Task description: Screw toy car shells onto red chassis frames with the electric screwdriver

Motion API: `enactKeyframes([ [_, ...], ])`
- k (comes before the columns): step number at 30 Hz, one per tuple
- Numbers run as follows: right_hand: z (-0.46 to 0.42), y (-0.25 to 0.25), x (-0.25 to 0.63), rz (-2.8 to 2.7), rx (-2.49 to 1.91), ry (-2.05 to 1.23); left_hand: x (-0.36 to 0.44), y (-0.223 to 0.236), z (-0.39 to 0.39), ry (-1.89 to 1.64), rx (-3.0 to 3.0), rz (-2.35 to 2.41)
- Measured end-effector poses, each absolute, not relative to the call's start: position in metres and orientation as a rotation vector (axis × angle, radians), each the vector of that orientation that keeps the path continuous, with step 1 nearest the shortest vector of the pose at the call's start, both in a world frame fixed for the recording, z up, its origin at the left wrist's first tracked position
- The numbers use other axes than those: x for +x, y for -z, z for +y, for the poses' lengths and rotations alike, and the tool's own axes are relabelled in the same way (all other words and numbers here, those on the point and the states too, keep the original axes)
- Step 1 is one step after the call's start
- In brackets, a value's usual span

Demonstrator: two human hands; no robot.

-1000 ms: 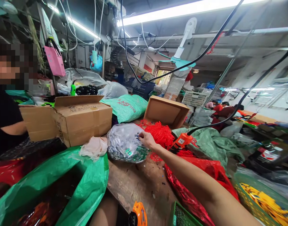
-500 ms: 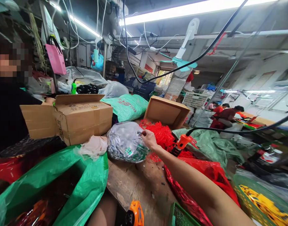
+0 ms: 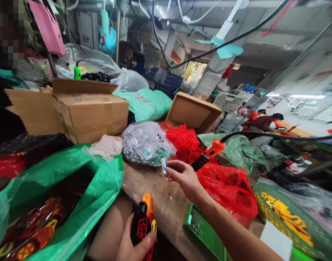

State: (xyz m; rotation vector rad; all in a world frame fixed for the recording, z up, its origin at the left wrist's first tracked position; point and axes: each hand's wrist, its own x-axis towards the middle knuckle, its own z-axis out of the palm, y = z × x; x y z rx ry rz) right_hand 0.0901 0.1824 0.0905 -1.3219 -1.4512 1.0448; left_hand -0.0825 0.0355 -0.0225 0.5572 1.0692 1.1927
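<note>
My left hand (image 3: pixel 135 241), low in the view, is closed around an orange, black and red toy vehicle (image 3: pixel 147 203). Between the thumb and fingers of my right hand (image 3: pixel 183 177) is a small shiny white-and-blue piece (image 3: pixel 164 166); its exact kind I cannot make out. Just beyond my right hand lies a clear plastic bag (image 3: pixel 145 141) full of silvery and green bits. An orange-and-black power screwdriver (image 3: pixel 209 154) on a black cord rests right of that hand. Below my right forearm is a green tray (image 3: pixel 209 232) with tiny dark parts, probably screws.
At left stands an open cardboard box (image 3: pixel 95 116), near a person's dark sleeve. A green sack (image 3: pixel 108 188) holds several orange toy pieces. Red netting (image 3: pixel 182 139), a red plastic bag (image 3: pixel 228 192) and a green basket (image 3: pixel 266 206) of yellow parts lie to the right.
My right hand has drawn back from the clear bag toward me, with a small shiny piece in its fingers. My left hand has come into view holding the toy vehicle. The camera has tilted down.
</note>
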Motion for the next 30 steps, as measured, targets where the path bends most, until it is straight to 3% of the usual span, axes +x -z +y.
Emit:
enactKeyframes([
  [9, 0.033, -0.057, 0.072, -1.353, -1.452, -1.195, -0.077, -0.001, 0.038, -1.107, 0.757, 1.164],
  [30, 0.030, -0.056, 0.089, -1.672, -1.579, -0.821, -0.065, -0.003, 0.024, -1.042, 0.757, 1.111],
])
